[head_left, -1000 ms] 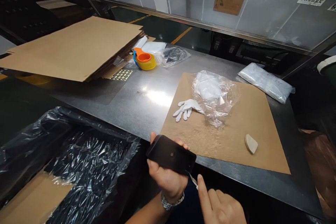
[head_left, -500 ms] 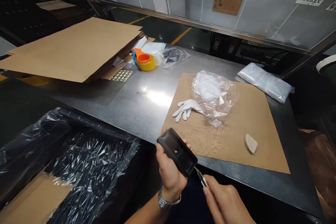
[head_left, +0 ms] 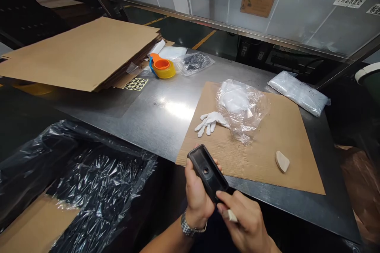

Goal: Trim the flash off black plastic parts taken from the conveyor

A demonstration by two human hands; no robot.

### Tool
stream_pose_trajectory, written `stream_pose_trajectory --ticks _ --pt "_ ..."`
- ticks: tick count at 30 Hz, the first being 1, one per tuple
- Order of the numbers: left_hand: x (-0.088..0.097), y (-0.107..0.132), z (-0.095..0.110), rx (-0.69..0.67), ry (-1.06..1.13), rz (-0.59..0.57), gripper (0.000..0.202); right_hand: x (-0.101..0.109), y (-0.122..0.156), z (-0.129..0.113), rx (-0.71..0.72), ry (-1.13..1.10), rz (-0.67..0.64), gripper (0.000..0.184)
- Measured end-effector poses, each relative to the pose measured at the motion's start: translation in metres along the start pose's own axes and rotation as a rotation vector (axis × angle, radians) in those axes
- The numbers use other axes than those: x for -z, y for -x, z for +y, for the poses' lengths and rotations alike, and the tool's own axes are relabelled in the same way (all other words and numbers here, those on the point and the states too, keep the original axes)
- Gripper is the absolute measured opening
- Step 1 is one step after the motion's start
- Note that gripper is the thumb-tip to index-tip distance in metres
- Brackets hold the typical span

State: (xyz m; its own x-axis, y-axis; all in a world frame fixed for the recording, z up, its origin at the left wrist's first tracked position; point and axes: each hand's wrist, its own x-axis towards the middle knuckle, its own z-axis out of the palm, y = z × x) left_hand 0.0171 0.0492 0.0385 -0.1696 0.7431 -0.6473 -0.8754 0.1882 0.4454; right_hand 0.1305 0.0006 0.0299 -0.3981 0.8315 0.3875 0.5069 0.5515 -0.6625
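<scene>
My left hand (head_left: 194,195) grips a black plastic tray-shaped part (head_left: 208,172) with a small hole in its middle, held just in front of the table's near edge. My right hand (head_left: 245,221) is closed around a small pale-handled tool (head_left: 230,215) and presses against the part's lower right corner. A watch sits on my left wrist. The tool's tip is hidden behind my fingers.
A cardboard sheet (head_left: 267,150) lies on the steel table (head_left: 148,110) with a white glove (head_left: 209,121), a clear plastic bag (head_left: 242,106) and a tan wedge (head_left: 281,161). Stacked cardboard (head_left: 83,51), a tape roll (head_left: 163,67) and bags sit behind. A black-lined box (head_left: 89,182) stands at left.
My left hand turned the black part from lying flat and wide to pointing away, its hollow side up. My right hand rose and closed in on the part's lower corner with the tool.
</scene>
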Motion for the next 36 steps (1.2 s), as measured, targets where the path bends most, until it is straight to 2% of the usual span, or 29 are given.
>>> stream_pose_trajectory --ticks 4,6,9,12,14,17,18,21,26,28,31,33,36 --pt "0.002 -0.004 -0.003 0.119 -0.011 0.020 0.044 -0.018 0.000 0.002 0.298 0.297 0.223 0.021" --pt "0.004 -0.008 -0.001 0.185 0.003 0.022 0.045 -0.024 0.003 0.002 0.330 0.374 0.288 0.016" --pt "0.006 -0.013 0.003 0.174 0.027 0.007 0.042 -0.023 0.010 0.005 0.190 0.244 0.191 0.009" --pt "0.008 -0.015 0.006 0.129 0.039 -0.027 0.041 -0.013 0.015 0.010 -0.053 0.054 0.064 0.023" --pt "0.008 -0.014 0.007 0.121 0.035 -0.048 0.043 -0.006 0.016 0.012 -0.177 0.006 0.014 0.024" --pt "0.007 -0.011 0.005 0.127 0.015 -0.033 0.043 0.001 0.015 0.010 -0.249 -0.055 -0.028 0.011" --pt "0.007 -0.010 0.004 0.127 0.012 -0.015 0.043 0.002 0.015 0.009 -0.234 -0.075 -0.016 0.006" --pt "0.005 -0.007 0.000 0.136 -0.001 0.042 0.041 -0.003 0.010 0.004 -0.098 -0.084 0.046 0.023" --pt "0.004 -0.005 -0.005 0.213 -0.027 0.052 0.046 -0.019 0.003 0.004 0.284 0.194 0.187 0.019" --pt "0.005 -0.006 -0.006 0.275 -0.023 0.032 0.049 -0.024 0.002 0.006 0.357 0.264 0.218 0.016" --pt "0.006 -0.009 -0.005 0.334 0.001 0.019 0.050 -0.023 0.004 0.007 0.207 0.119 0.131 0.013" --pt "0.005 -0.010 -0.004 0.312 0.029 0.016 0.047 -0.019 0.007 0.008 0.073 -0.031 0.093 0.015" --pt "0.005 -0.009 -0.004 0.259 0.036 0.006 0.045 -0.012 0.012 0.008 -0.120 -0.153 0.111 0.015"
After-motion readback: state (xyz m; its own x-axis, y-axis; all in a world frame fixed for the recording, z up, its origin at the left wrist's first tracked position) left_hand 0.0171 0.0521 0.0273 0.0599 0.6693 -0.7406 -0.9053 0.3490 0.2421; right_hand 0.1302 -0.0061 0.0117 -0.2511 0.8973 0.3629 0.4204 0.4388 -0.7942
